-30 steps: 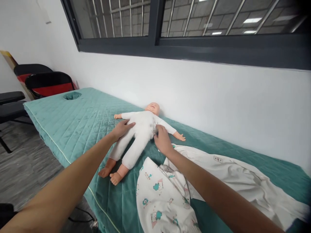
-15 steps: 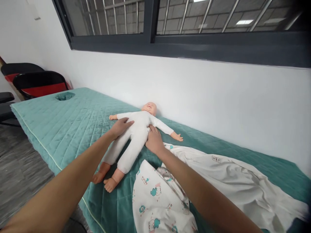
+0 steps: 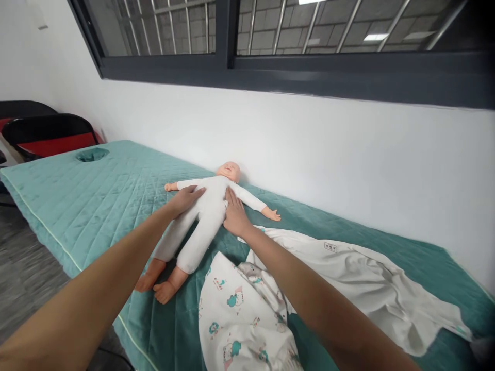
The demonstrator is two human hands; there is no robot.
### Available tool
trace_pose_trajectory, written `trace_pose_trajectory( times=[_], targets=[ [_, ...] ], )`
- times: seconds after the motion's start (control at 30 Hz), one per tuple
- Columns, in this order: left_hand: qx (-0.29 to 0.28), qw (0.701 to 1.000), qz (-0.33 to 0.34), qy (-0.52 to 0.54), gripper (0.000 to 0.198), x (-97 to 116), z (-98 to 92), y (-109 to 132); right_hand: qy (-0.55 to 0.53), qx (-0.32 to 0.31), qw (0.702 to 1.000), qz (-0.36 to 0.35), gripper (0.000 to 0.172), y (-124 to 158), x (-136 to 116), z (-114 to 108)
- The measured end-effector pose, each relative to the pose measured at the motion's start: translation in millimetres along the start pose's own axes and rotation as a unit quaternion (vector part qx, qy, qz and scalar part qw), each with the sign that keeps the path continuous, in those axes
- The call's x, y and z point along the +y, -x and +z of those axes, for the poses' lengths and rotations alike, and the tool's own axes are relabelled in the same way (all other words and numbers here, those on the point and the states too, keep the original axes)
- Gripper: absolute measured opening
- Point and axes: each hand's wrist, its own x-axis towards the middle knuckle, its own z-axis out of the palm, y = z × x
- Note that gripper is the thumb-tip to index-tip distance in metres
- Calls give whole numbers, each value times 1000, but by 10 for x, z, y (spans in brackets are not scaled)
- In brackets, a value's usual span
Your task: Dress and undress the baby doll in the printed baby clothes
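A baby doll [image 3: 209, 201] with a white cloth body lies on its back on the green quilted cover [image 3: 127, 206], its head near the wall and its arms spread. My left hand [image 3: 186, 199] is around the side of its torso, the thumb over the front. On the other side, my right hand [image 3: 235, 210] presses against the torso below the doll's arm, fingers extended and close together. Beside my right forearm lie a white printed cloth [image 3: 243, 314] and a plain-looking white garment [image 3: 348, 268], both crumpled.
Black and red chairs [image 3: 54, 135] stand beyond the far left end of the bed. A round hole [image 3: 92, 154] shows in the cover there. The white wall [image 3: 328, 154] and a dark window frame [image 3: 301, 77] run behind the bed.
The view has shifted slightly to the right. My right hand has moved up along the doll's side, and its fingers now point toward the doll's armpit. My left hand keeps its place.
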Motion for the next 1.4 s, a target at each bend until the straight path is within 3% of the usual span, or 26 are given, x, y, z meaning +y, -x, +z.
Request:
trace_pose_trajectory(
  times=[0.1, 0.2, 0.3, 0.37, 0.4, 0.47, 0.53, 0.63, 0.73, 0.87, 0.97, 1.07, 1.13, 1.23, 1.33, 1.4],
  targets=[
    [3, 999, 11, -42, 55, 8, -13, -18, -7, -5, 1000, -14, 102, 62, 61, -60],
    [48, 995, 12, -85, 59, 84, -22, 73, 24, 2, 999, -34, 97, 319, 253, -259],
    [121, 986, 35, -111, 60, 170, 18, 438, 91, 44, 994, 28, 76, 725, 567, -606],
    [138, 974, 116, -134, 53, 214, 82, 847, 131, 57, 984, 101, 61, 1030, 812, -885],
    [112, 968, 171, -144, 50, 238, 124, 1086, 141, 58, 980, 127, 57, 1185, 933, -1028],
    [-24, 942, 283, -178, 51, 303, 225, 1591, 161, 42, 970, 176, 53, 1489, 1146, -1301],
    [-168, 883, 372, -231, 61, 395, 346, 2069, 182, 16, 959, 214, 48, 1774, 1287, -1542],
    [-200, 815, 452, -304, 80, 545, 554, 2602, 203, -24, 946, 253, 44, 2128, 1313, -1829],
    [-181, 779, 495, -339, 62, 645, 749, 2816, 206, -64, 943, 251, 33, 2358, 1125, -2045],
    [-183, 788, 474, -348, 25, 816, 876, 2748, 206, -65, 958, 187, 24, 2474, 660, -2257],
    [-164, 841, 426, -290, 22, 1107, 891, 2695, 190, -35, 971, 142, 30, 2490, 217, -2362],
    [-69, 913, 372, -152, 26, 1489, 936, 2757, 132, -9, 987, 88, 33, 2545, -301, -2455],
    [-3, 935, 347, -65, 36, 1717, 992, 2839, 24, -9, 999, 31, 32, 2635, -670, -2540],
    [38, 928, 370, -7, 50, 1946, 1043, 2943, -65, -26, 998, -3, 30, 2856, -1164, -2720],
    [20, 911, 405, -79, 24, 2058, 973, 2979, -73, -26, 997, 10, 30, 3155, -1439, -2909],
    [12, 903, 400, -157, 11, 2109, 868, 2993, -79, -2, 994, 73, 32, 3365, -1472, -2977]
  ],
)
